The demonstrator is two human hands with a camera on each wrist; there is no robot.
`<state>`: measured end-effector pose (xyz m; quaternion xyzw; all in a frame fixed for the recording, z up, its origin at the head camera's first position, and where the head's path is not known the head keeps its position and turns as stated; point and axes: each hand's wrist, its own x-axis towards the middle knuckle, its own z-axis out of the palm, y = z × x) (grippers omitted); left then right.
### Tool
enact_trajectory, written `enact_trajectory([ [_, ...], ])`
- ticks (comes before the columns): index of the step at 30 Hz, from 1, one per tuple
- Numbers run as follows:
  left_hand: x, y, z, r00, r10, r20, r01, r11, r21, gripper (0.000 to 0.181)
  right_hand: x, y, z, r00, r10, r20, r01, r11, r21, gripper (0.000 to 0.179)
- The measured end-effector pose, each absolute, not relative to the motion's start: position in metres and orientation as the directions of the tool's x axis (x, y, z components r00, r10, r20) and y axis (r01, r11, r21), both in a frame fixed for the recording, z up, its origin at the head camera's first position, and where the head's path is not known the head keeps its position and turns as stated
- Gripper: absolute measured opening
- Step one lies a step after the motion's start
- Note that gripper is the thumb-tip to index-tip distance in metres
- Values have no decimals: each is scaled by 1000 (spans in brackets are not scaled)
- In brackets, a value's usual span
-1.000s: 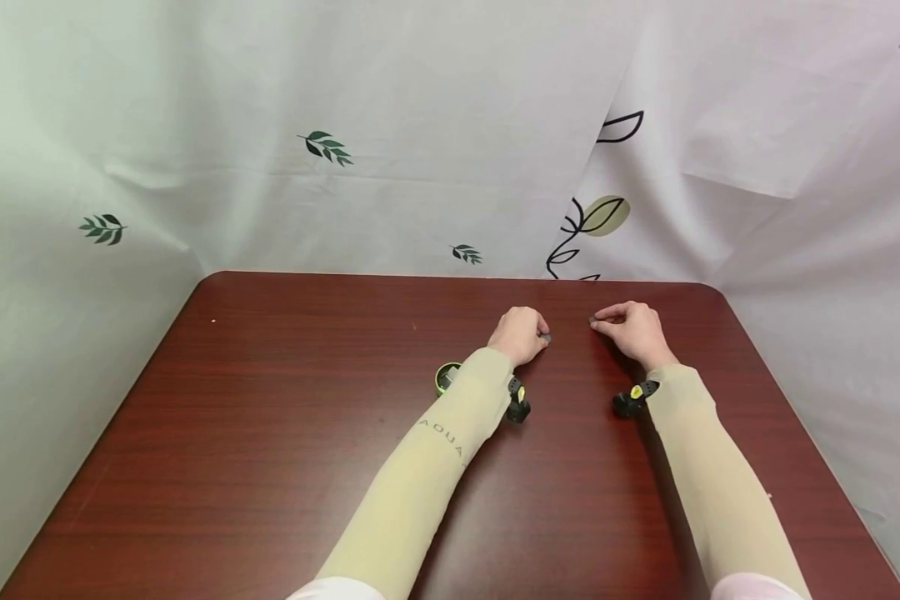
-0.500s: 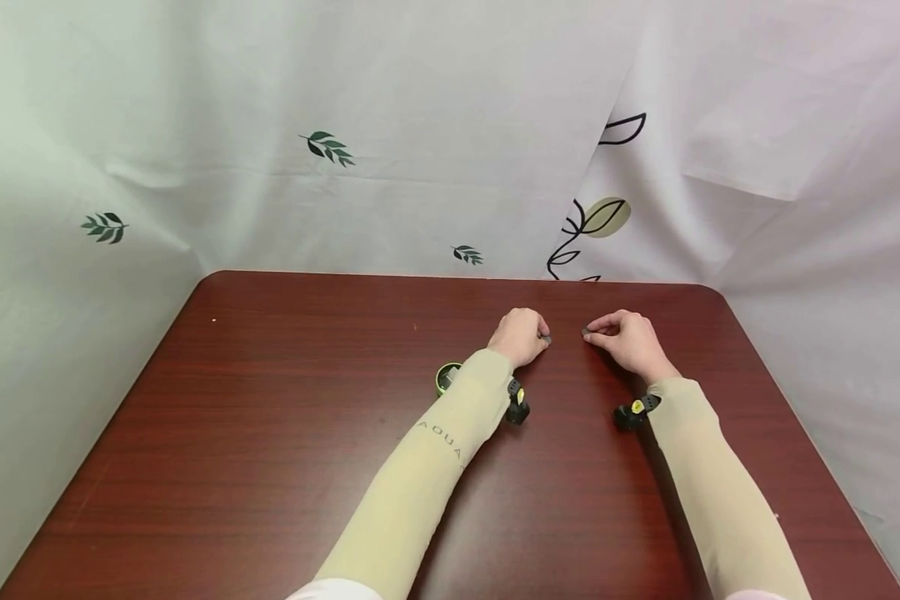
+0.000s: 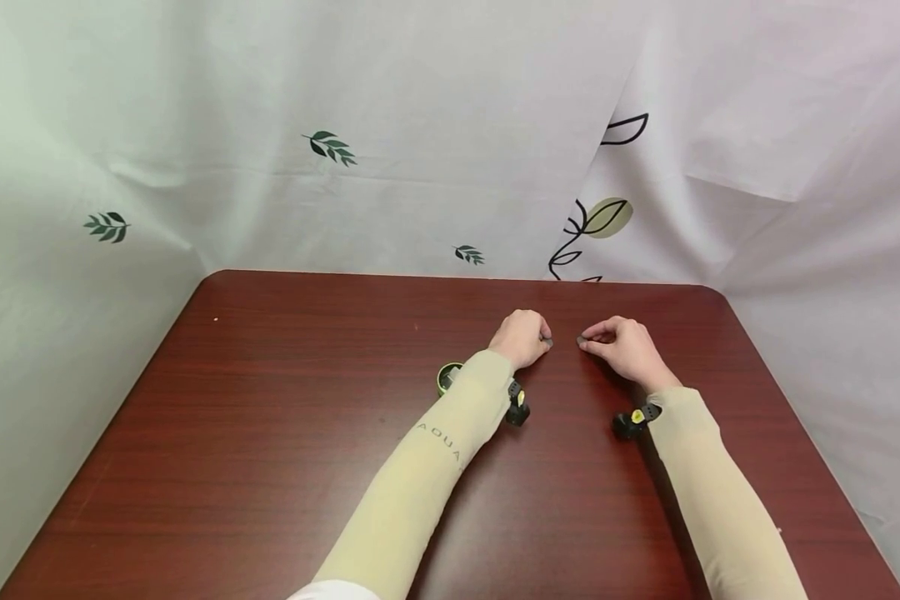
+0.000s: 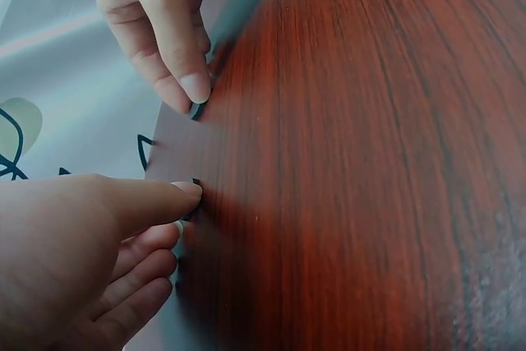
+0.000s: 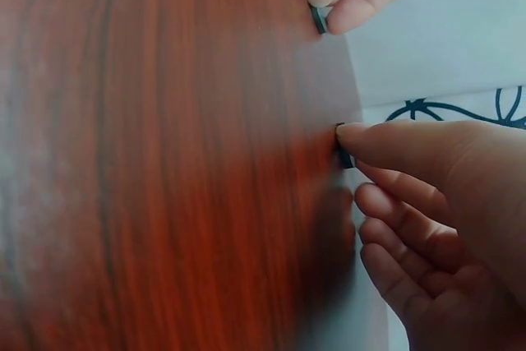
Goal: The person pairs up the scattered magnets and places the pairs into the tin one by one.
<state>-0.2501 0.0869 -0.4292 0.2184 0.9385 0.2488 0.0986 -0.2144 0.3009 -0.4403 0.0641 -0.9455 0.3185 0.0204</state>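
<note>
Near the far part of the table, my left hand (image 3: 522,338) pinches a small dark disc (image 3: 547,342) between thumb and fingers. Across a short gap to its right, my right hand (image 3: 627,353) pinches a similar small dark disc (image 3: 581,339). The two discs face each other, apart. Seen from the right wrist, the right hand's disc (image 5: 343,154) stands on edge between thumb and index finger, with the other fingers loosely curled below. The left wrist view shows the right hand's disc (image 4: 197,110) at its fingertips; the left thumb mostly covers its own disc.
A round green-rimmed container (image 3: 441,379) with something pale inside stands behind the left forearm, partly hidden. Dark wrist cameras (image 3: 517,410) hang under both wrists. The brown wooden table (image 3: 270,400) ends at a white leaf-printed curtain (image 3: 420,125) close beyond the hands.
My right hand has moved left and slightly nearer to me with its disc, narrowing the gap between the two discs. The left hand has stayed almost still.
</note>
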Motion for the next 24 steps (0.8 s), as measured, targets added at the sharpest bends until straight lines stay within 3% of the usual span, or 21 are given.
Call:
enact_trajectory([
  [24,-240,88,-430,-865,499,-59,409,767,494,13,-209,288,-434,-974,-222,32,-196,772,-605,13],
])
